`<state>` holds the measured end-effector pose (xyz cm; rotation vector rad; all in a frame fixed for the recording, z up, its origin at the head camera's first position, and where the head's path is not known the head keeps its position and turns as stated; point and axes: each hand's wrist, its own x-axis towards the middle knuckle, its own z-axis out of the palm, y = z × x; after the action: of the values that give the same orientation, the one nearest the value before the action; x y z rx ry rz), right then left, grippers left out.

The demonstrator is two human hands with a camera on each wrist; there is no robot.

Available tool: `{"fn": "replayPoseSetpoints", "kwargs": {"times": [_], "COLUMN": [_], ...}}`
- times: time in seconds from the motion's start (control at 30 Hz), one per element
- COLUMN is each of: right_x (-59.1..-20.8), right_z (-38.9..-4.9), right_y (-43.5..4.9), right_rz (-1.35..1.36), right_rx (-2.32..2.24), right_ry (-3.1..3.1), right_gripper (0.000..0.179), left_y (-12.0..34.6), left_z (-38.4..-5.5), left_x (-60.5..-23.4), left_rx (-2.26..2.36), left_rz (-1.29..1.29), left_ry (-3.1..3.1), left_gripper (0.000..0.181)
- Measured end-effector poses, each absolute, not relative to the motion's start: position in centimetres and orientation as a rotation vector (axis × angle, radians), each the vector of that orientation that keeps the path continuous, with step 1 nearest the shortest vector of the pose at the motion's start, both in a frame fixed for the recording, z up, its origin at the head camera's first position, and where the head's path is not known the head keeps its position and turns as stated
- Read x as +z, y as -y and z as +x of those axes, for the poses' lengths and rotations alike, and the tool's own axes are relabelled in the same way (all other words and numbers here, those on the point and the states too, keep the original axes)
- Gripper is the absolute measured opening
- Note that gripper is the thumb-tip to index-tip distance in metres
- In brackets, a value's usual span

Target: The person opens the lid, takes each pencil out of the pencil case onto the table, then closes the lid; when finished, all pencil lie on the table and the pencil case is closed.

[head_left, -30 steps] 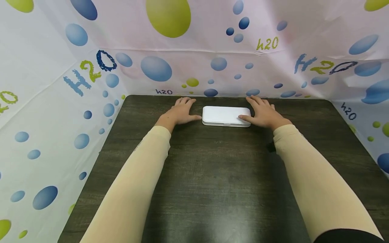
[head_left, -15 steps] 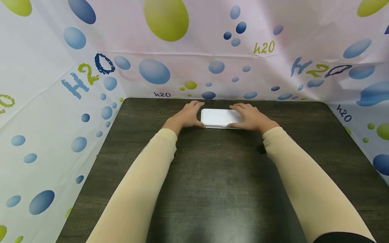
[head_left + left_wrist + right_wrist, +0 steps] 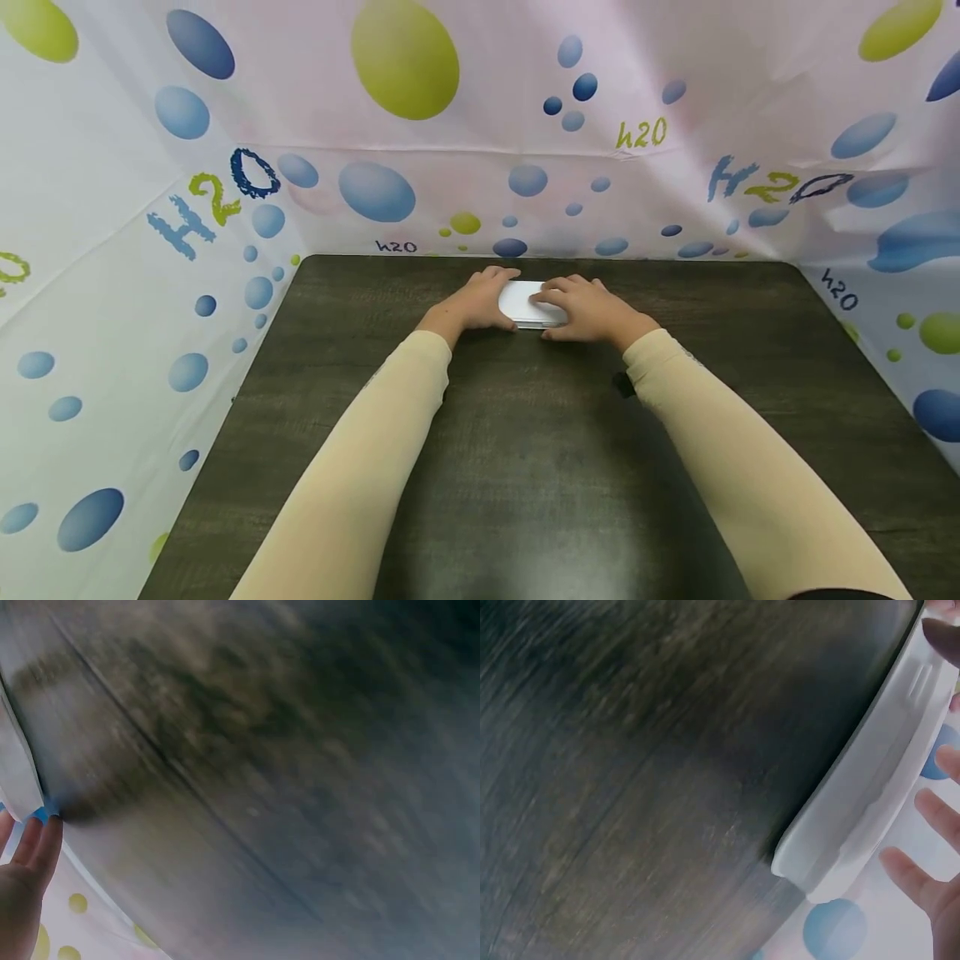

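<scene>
The white lidded case lies flat towards twelve o'clock on the bench, about where it was a second ago; its lid appears to be down, though most of the right end is now covered. What has changed is the hands. The left hand, its thumb barely at the near corner a second ago, now wraps the nine o'clock end, thumb on the near side and fingers at the far side, so it seems to grip the case. The right hand has slid inward from the three o'clock end: its index finger lies across the lid and its thumb sits at the six o'clock edge, by a small notch, while the other fingers stay extended and spread, clear of the case. As I judge it, one end is now steadied, leaving the right hand placed to work the front edge.

Beige sleeves run back towards seven and five o'clock over the dark wood-grained bench; a bubble-printed backdrop stands at twelve.
</scene>
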<state>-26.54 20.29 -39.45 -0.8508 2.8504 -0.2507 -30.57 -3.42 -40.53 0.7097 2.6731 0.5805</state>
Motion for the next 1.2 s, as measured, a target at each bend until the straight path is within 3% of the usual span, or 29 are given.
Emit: {"fn": "replayPoseSetpoints", "kwargs": {"times": [0.27, 1.2], "right_x": [-39.7, -40.2], "right_z": [-26.1, -25.2], "right_y": [-19.7, -18.8], "right_rz": [-0.919, -1.016], "right_rx": [-0.160, 0.056], "right_ry": [-2.870, -2.989], "right_gripper": [0.060, 0.058], "left_y": [2.7, 2.6], "left_z": [-30.7, -31.1], "left_x": [-40.8, -40.5], "left_rx": [0.545, 0.449], "left_rz": [0.732, 0.766], "left_ry": [-2.668, -2.663], "left_gripper": [0.096, 0.090]}}
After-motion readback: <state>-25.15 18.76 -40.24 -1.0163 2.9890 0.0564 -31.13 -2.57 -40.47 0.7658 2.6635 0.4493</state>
